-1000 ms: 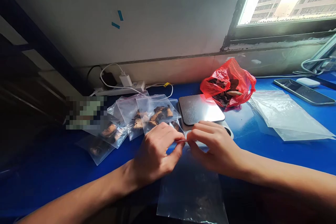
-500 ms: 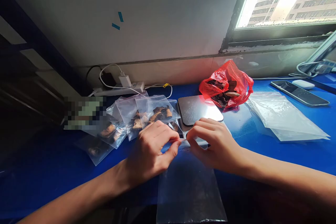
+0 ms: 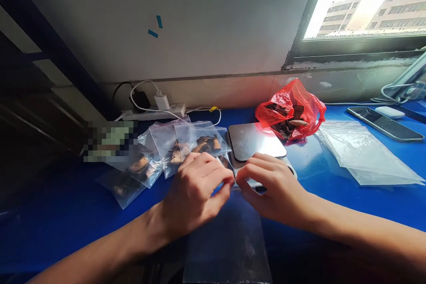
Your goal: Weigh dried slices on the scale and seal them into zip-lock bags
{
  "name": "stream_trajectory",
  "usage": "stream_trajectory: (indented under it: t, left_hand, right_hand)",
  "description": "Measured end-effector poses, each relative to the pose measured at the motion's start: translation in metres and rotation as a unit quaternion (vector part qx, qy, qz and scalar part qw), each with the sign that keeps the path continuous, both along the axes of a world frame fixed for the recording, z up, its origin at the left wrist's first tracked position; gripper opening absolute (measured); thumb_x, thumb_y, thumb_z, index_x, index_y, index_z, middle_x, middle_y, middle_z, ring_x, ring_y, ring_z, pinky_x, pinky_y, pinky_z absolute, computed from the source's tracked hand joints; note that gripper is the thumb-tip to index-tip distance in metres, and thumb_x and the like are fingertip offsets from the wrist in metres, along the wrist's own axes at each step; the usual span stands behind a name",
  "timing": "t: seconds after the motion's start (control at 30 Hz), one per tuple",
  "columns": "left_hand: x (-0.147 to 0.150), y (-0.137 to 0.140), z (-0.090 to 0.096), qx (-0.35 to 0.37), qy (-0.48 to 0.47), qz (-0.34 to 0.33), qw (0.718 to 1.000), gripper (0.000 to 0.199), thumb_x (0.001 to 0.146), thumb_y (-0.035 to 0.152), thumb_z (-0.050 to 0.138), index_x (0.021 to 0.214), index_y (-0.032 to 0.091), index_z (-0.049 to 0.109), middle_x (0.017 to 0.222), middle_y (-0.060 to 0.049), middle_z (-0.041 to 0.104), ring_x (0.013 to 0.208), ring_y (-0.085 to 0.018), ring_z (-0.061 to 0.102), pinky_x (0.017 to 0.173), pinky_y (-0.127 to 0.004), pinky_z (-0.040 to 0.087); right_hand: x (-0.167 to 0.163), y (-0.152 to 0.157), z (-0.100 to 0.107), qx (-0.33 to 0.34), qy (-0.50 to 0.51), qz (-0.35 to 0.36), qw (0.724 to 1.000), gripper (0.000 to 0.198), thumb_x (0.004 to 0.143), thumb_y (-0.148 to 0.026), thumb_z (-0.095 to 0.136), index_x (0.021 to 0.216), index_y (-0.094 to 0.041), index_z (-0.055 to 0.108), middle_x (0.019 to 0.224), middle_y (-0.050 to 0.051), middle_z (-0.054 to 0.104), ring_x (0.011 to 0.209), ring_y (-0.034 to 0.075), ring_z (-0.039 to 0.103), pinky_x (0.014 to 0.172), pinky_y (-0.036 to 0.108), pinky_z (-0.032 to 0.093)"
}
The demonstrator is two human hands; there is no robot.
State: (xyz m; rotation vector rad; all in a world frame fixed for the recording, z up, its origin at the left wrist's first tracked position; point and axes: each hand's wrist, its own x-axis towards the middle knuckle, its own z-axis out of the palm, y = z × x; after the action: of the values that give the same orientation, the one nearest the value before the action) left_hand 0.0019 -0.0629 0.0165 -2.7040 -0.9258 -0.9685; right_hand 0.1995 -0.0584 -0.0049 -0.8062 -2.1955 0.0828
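A clear zip bag (image 3: 229, 239) hangs below my hands in front of the blue table, with nothing visible inside it. My left hand (image 3: 203, 191) pinches the bag's top edge between thumb and forefinger. Close against it, my right hand (image 3: 271, 186) pinches the same edge, its fingertips nearly meeting the left ones. Just behind the hands sits a kitchen scale (image 3: 256, 142) with a bare metal plate. To the left lie several filled zip bags (image 3: 206, 142) holding dark brown dried pieces, overlapping one another.
A red plastic bag (image 3: 306, 113) of dark dried pieces stands open behind the scale. Flat zip bags (image 3: 362, 155) are stacked on the right, near a phone (image 3: 384, 122) and a white case (image 3: 389, 112). A power strip (image 3: 176, 111) with cables lies along the wall.
My hands have come closer together along the top of the bag. Its lower part has swung to the left. The camera view has shifted slightly.
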Motion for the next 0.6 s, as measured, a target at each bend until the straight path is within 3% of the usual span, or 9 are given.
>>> stream_trajectory:
  t: [0.23, 0.5, 0.6]
  left_hand:
    - [-0.009, -0.002, 0.008, -0.054, -0.016, 0.017, 0.998, 0.013, 0.085, 0.012, 0.056, 0.077, 0.02, 0.063, 0.075, 0.001, 0.07, 0.077, -0.018, 0.062, 0.076, -0.035, 0.041]
    - [-0.012, 0.002, 0.01, -0.038, -0.019, 0.032, 0.999, 0.013, 0.087, 0.015, 0.055, 0.08, 0.02, 0.065, 0.078, 0.0, 0.071, 0.077, -0.018, 0.062, 0.074, -0.035, 0.042]
    - [-0.014, 0.003, 0.014, -0.079, -0.05, 0.035, 0.995, 0.012, 0.086, 0.017, 0.057, 0.079, 0.02, 0.066, 0.076, 0.001, 0.071, 0.075, -0.017, 0.062, 0.074, -0.033, 0.044]
  right_hand:
    - [0.011, -0.001, 0.005, -0.033, 0.013, 0.026, 0.999, 0.012, 0.079, -0.007, 0.059, 0.075, -0.017, 0.058, 0.067, 0.001, 0.06, 0.064, 0.013, 0.049, 0.059, 0.026, 0.035]
    - [0.013, 0.001, 0.01, -0.042, 0.022, 0.013, 0.999, 0.013, 0.078, -0.004, 0.058, 0.075, -0.017, 0.057, 0.067, 0.002, 0.06, 0.064, 0.014, 0.05, 0.057, 0.026, 0.037]
    - [0.015, 0.002, 0.015, -0.037, 0.024, 0.01, 0.999, 0.013, 0.081, -0.006, 0.057, 0.077, -0.018, 0.058, 0.068, 0.002, 0.061, 0.064, 0.014, 0.052, 0.056, 0.026, 0.038]
